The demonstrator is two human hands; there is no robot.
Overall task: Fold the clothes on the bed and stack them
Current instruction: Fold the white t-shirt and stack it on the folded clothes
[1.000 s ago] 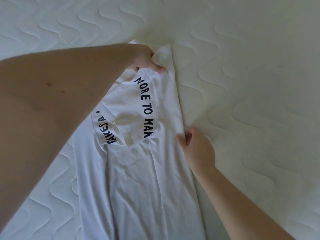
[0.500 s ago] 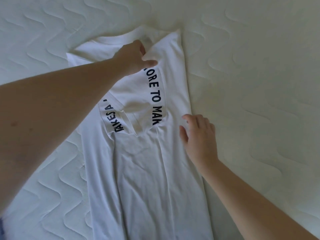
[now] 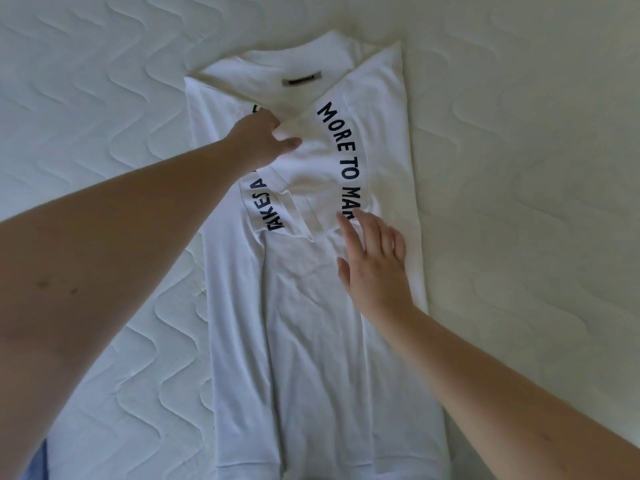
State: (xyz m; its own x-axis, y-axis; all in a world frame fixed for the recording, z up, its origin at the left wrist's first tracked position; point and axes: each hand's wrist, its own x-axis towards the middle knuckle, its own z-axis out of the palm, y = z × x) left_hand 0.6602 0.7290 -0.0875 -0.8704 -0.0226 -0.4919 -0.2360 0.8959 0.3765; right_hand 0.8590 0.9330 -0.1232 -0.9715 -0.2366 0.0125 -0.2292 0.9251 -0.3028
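A white T-shirt (image 3: 311,341) with dark curved lettering lies lengthwise on the bed, collar at the far end, both sides folded in over its middle. A grey neck label (image 3: 302,80) shows inside the collar. My left hand (image 3: 263,140) pinches the edge of the folded-over right flap near the chest, thumb on top of the cloth. My right hand (image 3: 375,261) hovers flat over the shirt's right half just below the lettering, fingers straight and spread; whether it touches the cloth is unclear.
The shirt lies on a white quilted mattress cover (image 3: 519,168) with a wavy stitch pattern that fills the view. A sliver of blue fabric (image 3: 40,462) shows at the bottom left corner.
My left hand slid down the flap edge from the collar toward the chest, uncovering the collar and label. My right hand let go of the right edge, opened, and moved inward over the shirt.
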